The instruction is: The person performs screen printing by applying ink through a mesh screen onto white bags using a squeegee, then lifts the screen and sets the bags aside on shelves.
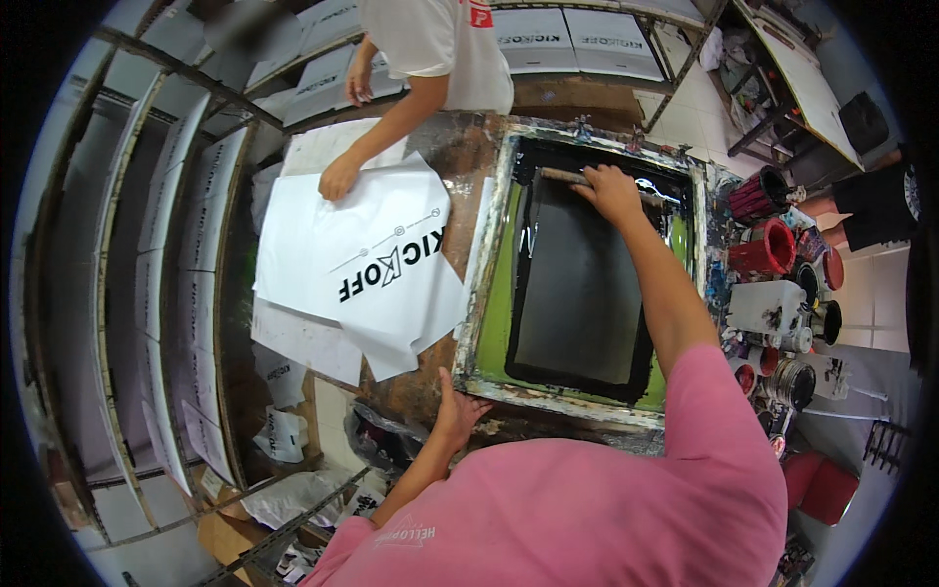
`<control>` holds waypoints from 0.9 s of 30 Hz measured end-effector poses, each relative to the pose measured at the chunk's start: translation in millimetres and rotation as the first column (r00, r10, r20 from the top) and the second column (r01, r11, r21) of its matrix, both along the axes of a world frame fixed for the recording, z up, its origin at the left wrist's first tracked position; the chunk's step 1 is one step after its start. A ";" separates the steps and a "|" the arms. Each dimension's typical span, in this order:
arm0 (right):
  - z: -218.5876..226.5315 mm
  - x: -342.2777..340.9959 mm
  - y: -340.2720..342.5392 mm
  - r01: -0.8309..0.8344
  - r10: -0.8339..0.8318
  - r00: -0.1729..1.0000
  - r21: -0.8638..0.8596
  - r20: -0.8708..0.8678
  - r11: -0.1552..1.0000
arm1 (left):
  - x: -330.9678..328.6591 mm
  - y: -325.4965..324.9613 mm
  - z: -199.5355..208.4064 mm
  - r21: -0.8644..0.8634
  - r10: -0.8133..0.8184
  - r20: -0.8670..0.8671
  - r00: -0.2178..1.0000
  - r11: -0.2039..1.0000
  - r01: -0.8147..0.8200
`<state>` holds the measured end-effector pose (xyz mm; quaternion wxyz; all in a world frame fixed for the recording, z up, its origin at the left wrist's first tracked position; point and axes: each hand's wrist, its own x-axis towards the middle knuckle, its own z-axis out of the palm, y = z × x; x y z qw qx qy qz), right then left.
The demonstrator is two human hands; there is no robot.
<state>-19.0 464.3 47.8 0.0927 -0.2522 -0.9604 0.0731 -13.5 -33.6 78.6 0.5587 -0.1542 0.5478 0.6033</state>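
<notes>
A screen-printing frame [469, 323] with chipped, paint-stained edges lies on the worktable before me. Its mesh [579, 293] is dark grey in the middle, with black ink around it and green strips at the sides. At the frame's far end my right hand [614, 191] is closed on a squeegee [564, 176] with a wooden handle, laid crosswise over the black ink. My left hand [460, 413] rests at the frame's near left corner, thumb apart and fingers stretched out, holding nothing. White printed sheets [352, 235] with black lettering are spread left of the frame.
Across the table, another person's hand [339, 178] touches the white sheets. Racks [210, 245] holding printed sheets stand at left and behind. Ink tubs, including a red bucket [765, 247] and a white container [768, 306], crowd the right side. A plastic bag [386, 437] lies below the table.
</notes>
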 end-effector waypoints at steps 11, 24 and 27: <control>84.0 140.3 -249.3 0.021 0.000 0.989 -0.143 0.148 0.990 | -5.8 -20.8 28.4 0.250 -0.054 -0.030 0.998 0.966 0.060; 279.4 115.4 -255.8 0.185 -0.045 0.927 0.347 -0.373 0.919 | -70.6 57.4 106.0 0.221 -0.103 -0.915 0.389 0.680 0.700; 294.5 105.2 -240.4 0.180 -0.020 0.910 0.350 -0.415 0.919 | -56.9 63.9 12.7 -0.611 -0.573 -0.790 -0.218 0.701 0.367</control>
